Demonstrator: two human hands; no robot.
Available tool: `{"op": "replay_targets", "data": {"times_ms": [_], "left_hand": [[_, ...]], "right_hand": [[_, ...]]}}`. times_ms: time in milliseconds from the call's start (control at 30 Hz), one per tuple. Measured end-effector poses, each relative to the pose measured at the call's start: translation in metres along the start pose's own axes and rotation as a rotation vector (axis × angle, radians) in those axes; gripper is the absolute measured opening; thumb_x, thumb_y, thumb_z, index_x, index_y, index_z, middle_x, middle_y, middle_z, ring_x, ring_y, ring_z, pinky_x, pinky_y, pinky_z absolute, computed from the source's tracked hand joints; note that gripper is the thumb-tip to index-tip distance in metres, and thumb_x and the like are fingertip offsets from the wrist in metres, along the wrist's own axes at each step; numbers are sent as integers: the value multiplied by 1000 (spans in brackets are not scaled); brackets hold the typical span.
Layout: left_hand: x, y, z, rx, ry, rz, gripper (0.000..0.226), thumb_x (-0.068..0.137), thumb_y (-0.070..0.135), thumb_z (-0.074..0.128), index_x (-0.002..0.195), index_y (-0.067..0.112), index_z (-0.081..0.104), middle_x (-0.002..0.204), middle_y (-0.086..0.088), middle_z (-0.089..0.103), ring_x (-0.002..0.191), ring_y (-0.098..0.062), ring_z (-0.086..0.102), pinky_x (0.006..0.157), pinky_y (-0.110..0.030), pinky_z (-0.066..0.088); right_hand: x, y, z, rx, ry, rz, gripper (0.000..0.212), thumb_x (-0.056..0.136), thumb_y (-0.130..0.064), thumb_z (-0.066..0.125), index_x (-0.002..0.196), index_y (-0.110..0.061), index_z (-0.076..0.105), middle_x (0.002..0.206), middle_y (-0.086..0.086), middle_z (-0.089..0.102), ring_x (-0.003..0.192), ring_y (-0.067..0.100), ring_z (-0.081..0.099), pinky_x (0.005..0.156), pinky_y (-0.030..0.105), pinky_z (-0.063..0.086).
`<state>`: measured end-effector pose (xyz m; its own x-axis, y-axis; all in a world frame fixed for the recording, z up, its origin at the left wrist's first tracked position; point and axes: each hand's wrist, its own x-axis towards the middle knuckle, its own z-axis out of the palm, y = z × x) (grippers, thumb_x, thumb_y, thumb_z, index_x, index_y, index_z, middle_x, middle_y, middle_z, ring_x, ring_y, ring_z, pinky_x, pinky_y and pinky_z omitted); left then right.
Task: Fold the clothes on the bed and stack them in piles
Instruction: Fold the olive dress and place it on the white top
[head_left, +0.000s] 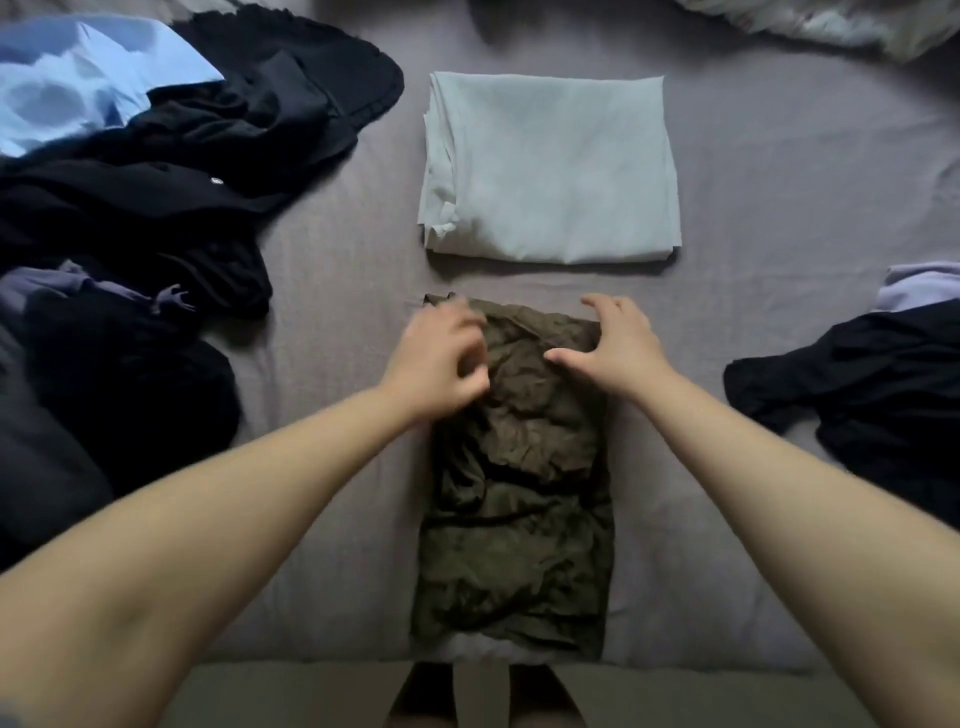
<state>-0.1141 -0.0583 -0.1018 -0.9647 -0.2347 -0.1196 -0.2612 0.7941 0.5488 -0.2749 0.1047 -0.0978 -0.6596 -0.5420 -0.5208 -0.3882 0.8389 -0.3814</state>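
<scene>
Crumpled olive garment (519, 467), long rectangle

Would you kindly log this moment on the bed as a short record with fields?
surface: grey bed sheet
in hand: olive garment, folded into a long strip
left hand: fingers curled at the strip's far left corner, blurred
right hand: spread on the strip's far right corner
folded: pale green cloth, beyond the strip
unfolded: dark pile with light blue shirt at left; black garment at right

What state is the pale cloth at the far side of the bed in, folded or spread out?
Folded. The pale cloth lies as a neat rectangle with layered edges showing along its left side, apart from the olive garment.
</scene>
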Motion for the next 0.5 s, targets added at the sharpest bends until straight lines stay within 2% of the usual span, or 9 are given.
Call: {"op": "replay_targets", "data": {"times_ms": [33,67,100,133,200,267,367,433,500], "left_hand": [[13,-3,-4,11,-22,-238,49,75,43,69,115,17,61,139,-12,47,133,-33,39,107,-50,36],[22,-6,-5,-17,-99,-470,76,71,48,76,135,19,46,146,-12,35,136,-33,30,111,-48,31],[28,-7,-5,-63,-178,-637,96,66,52,80,143,19,33,148,-13,28,138,-33,25,112,-46,29],[32,-7,-3,-83,-224,-738,104,63,53,82,145,17,28,147,-13,28,137,-33,24,112,-46,29],[33,-7,2,-79,-231,-846,98,64,48,83,140,13,32,142,-15,37,135,-33,28,108,-44,31],[29,-5,9,-114,-215,-881,79,71,41,81,134,12,44,136,-15,48,131,-33,36,106,-38,32],[16,1,17,-487,-127,-873,47,79,21,76,123,11,60,122,-11,62,117,-27,55,101,-33,43],[13,10,10,-751,-50,-863,38,84,7,69,121,8,61,112,-6,65,103,-20,60,88,-27,47],[21,15,-1,-849,22,-812,34,84,0,65,118,6,62,106,-7,65,102,-22,61,84,-27,47]], "right_hand": [[6,2,0,5,-72,48,89,65,-54,80,138,-18,44,137,11,45,131,31,40,109,43,35],[10,4,1,36,-119,78,91,61,-53,84,136,-17,47,135,11,47,128,31,44,108,41,38],[11,6,1,96,-146,107,89,59,-47,87,134,-16,49,132,9,51,125,28,48,105,37,40],[11,7,0,173,-162,140,84,60,-38,89,131,-15,51,128,7,54,121,25,51,103,34,42],[7,8,0,316,-175,195,68,63,-22,89,123,-10,58,114,5,62,111,22,58,97,30,46],[1,7,1,445,-160,211,47,67,-10,85,110,-6,67,102,7,67,101,23,64,88,30,51],[-12,2,-3,554,-99,185,35,79,-4,74,112,-6,65,102,8,67,93,20,63,80,27,49],[-18,-2,-11,586,-97,168,34,85,-7,68,118,-7,61,104,6,65,97,20,61,80,26,48],[-21,-7,-24,593,-78,133,35,89,-7,64,123,-7,57,104,2,61,96,17,59,74,18,47]]}}
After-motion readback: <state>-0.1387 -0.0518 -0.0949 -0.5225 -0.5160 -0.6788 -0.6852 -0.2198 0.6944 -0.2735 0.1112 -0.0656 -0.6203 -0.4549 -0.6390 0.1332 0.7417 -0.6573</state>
